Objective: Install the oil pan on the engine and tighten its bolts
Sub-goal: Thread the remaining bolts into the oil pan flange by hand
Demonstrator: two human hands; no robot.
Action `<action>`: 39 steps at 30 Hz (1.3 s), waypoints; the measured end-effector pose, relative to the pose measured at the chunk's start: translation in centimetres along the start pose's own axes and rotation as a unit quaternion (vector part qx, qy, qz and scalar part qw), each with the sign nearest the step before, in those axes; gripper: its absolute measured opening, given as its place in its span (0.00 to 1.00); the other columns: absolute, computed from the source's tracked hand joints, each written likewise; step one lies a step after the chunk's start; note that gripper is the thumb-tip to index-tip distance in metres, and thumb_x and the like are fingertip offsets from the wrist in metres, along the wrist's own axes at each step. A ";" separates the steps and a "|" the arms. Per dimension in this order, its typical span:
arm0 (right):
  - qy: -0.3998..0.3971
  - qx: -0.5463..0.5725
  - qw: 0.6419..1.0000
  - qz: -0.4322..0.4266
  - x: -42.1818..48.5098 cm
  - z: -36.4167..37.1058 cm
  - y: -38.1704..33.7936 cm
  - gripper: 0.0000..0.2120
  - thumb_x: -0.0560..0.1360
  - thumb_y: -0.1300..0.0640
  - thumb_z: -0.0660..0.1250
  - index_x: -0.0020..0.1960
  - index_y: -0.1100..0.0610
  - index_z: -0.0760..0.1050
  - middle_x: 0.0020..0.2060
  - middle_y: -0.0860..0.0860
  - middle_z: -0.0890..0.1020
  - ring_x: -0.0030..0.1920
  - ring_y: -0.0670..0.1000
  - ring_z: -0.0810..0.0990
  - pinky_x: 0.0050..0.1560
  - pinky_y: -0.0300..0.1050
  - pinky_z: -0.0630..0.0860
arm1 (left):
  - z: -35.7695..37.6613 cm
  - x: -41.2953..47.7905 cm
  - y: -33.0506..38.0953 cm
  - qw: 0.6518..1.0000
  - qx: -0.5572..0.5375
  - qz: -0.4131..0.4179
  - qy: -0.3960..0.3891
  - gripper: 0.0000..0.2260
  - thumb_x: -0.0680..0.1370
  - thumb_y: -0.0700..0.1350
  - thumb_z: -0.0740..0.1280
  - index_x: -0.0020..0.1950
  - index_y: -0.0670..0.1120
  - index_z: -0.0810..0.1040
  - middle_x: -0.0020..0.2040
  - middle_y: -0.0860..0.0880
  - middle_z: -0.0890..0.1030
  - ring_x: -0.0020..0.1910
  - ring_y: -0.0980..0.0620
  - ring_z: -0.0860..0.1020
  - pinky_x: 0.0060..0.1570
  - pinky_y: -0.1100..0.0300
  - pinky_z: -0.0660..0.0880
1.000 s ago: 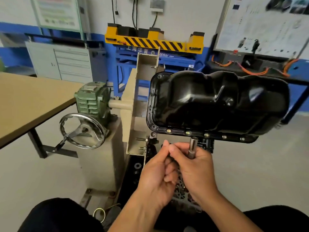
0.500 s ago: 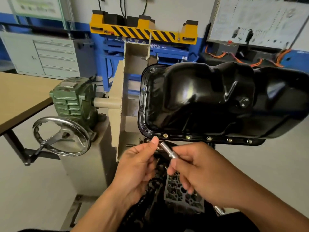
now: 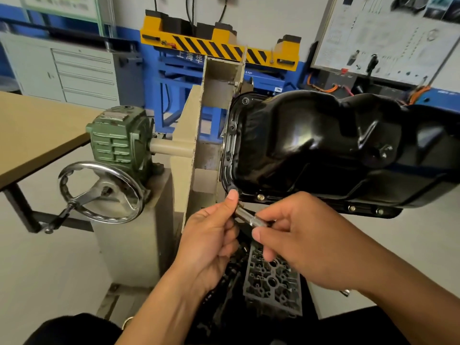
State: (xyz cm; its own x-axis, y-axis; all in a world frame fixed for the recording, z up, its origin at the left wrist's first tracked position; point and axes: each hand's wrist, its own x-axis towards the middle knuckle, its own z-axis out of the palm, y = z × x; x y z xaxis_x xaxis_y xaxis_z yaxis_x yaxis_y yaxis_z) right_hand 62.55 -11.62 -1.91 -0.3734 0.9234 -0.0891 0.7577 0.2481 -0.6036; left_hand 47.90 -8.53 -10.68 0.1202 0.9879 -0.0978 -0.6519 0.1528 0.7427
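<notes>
- Okay, your right hand (image 3: 306,245) pinches the socket (image 3: 249,218), and your left hand (image 3: 211,235) pinches its tip at the corner of the oil pan (image 3: 323,145).
- It's already on the engine (image 3: 272,275), with bolts (image 3: 260,196) along the lower edge. Go in tilted and you'll likely cross-thread or drop one.
- Handwheel (image 3: 99,192) and table (image 3: 37,135) sit off left, not blocking you.

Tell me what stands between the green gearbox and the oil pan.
In the head view, the beige stand plate rises between the green gearbox and the oil pan.

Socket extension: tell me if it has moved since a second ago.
Yes. The socket extension has tilted from upright and shifted left along the oil pan flange, toward its lower-left corner.
</notes>
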 end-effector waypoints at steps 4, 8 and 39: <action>0.061 -0.017 0.998 -0.023 0.0 0.2 0.3 0.09 0.78 0.50 0.67 0.51 0.54 0.81 0.30 0.47 0.84 0.20 0.42 0.72 0.22 0.34 0.68 | 0.2 0.4 0.5 1.000 0.020 0.001 0.007 0.15 0.70 0.52 0.74 0.34 0.47 0.70 0.26 0.53 0.62 0.20 0.59 0.58 0.15 0.68 0.54; 0.095 -0.085 0.991 -0.052 0.0 0.4 0.9 0.07 0.77 0.49 0.69 0.51 0.52 0.80 0.25 0.50 0.79 0.23 0.48 0.74 0.28 0.41 0.76 | 0.2 0.9 0.7 0.995 0.095 0.029 0.023 0.16 0.68 0.53 0.75 0.32 0.46 0.72 0.26 0.52 0.62 0.20 0.58 0.59 0.17 0.68 0.55; 0.145 -0.101 0.984 0.021 3.3 2.8 0.7 0.12 0.79 0.52 0.65 0.40 0.56 0.76 0.32 0.52 0.73 0.25 0.48 0.68 0.24 0.38 0.64 | 0.1 3.1 -0.9 0.947 0.240 0.144 0.158 0.17 0.78 0.47 0.71 0.32 0.41 0.82 0.21 0.50 0.65 0.20 0.57 0.62 0.35 0.40 0.72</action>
State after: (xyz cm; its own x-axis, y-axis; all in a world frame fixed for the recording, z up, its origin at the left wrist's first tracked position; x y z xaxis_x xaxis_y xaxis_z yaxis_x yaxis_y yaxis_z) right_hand 60.36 -9.27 -4.89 -0.1941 0.9714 0.1366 0.8707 0.2348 -0.4322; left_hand 48.93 -5.61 -11.65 -0.2900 0.9568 0.0190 -0.1983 -0.0795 0.9769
